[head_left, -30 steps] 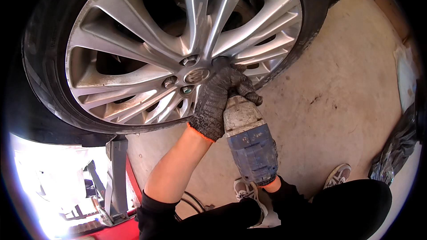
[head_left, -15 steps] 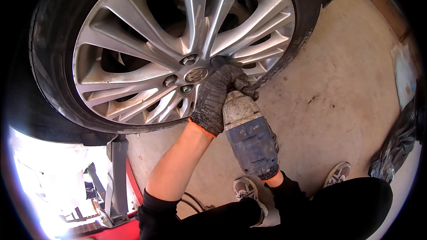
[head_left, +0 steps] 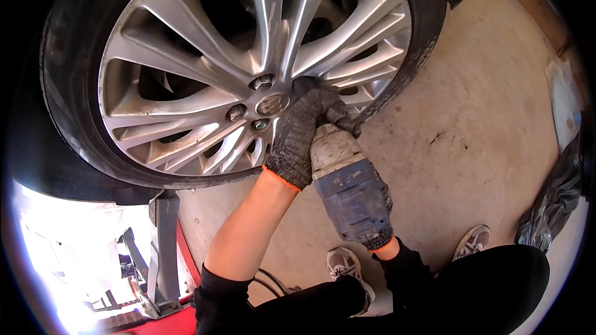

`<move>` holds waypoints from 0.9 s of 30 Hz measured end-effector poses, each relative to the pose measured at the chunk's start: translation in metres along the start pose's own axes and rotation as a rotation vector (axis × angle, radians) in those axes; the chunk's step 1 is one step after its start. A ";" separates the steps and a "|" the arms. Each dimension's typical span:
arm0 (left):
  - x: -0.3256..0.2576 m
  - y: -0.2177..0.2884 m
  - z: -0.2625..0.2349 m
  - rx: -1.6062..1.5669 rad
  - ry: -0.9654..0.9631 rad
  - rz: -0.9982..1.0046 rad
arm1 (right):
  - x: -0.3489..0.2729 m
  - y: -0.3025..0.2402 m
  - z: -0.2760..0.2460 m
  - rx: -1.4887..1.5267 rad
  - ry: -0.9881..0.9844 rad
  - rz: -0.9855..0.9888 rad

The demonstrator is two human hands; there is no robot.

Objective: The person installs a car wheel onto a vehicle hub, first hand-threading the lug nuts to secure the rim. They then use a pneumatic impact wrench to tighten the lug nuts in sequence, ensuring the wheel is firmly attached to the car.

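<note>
A silver multi-spoke car wheel (head_left: 270,12) with a black tyre (head_left: 65,90) fills the upper view. Over one of its lug positions, right of the round centre cap (head_left: 273,104), sits a dark socket (head_left: 304,85). My gloved left hand (head_left: 298,127) is closed around the front end of a blue and worn-grey impact wrench (head_left: 351,192), by the socket. At the tool's rear, my gloved right hand (head_left: 380,239) grips it; the body hides most of those fingers. Other lug nuts (head_left: 236,112) show in their recesses around the cap. The nut under the socket is hidden.
Concrete floor (head_left: 447,167) spreads to the right of the wheel. A grey lift post (head_left: 162,248) and red metal base (head_left: 167,322) stand at lower left. Black plastic sheeting (head_left: 552,192) lies at far right. My shoes (head_left: 344,263) are below the tool.
The rear of the impact wrench and my right hand have shifted very slightly right. My left hand and the socket hold nearly the same place against the wheel.
</note>
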State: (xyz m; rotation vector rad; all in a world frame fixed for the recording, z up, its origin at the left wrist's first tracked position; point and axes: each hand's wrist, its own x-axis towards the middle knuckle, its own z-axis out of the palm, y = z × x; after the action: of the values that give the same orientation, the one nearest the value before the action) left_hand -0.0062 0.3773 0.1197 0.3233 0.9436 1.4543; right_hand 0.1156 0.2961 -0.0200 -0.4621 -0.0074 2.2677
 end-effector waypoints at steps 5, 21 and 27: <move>0.002 0.002 0.000 -0.009 -0.013 -0.021 | -0.002 0.001 0.008 -0.349 0.012 -0.167; 0.002 0.001 0.005 0.022 0.034 -0.007 | -0.001 -0.028 0.006 -0.534 -0.101 -0.161; 0.001 0.002 0.003 0.044 0.009 0.003 | -0.008 -0.007 -0.008 -0.771 -0.068 -0.226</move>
State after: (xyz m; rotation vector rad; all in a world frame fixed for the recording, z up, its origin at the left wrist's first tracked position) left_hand -0.0051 0.3800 0.1223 0.3507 0.9838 1.4408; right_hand 0.1281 0.2939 -0.0236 -0.7314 -0.9434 1.9891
